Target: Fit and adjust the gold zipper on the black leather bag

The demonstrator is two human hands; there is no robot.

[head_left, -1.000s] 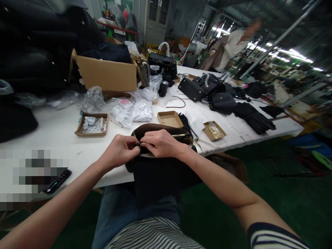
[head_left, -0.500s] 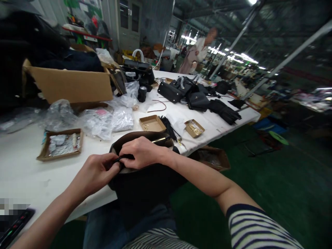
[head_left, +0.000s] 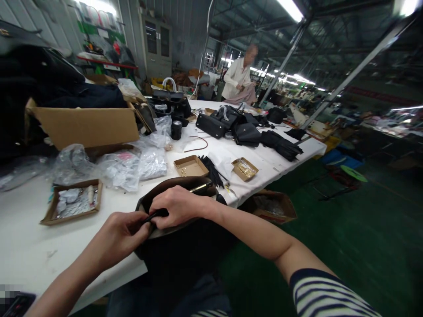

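Note:
A dark handbag (head_left: 185,246) stands at the table's front edge, its mouth open upward and a beige lining showing. Inside its far side runs a gold-toothed zipper (head_left: 200,188). My left hand (head_left: 127,235) is closed at the bag's left end, thumb and fingers pinching a thin black strap (head_left: 152,215). My right hand (head_left: 176,206) reaches over the opening from the right and pinches the same black strap close by. The two sets of fingertips are only a little apart. What the strap joins to inside the bag is hidden.
On the white table (head_left: 26,242) are a cardboard tray of small pale pieces (head_left: 95,207), a tray with gold hardware (head_left: 254,175), another shallow tray (head_left: 191,159), plastic bags (head_left: 120,169) and black bags (head_left: 211,126). A large carton (head_left: 86,127) stands left. A person (head_left: 236,79) is at the far end.
The view has tilted up slightly, so the table items sit lower. Both hands keep their pinch on the strap. The far person has turned and now holds cloth lower in front.

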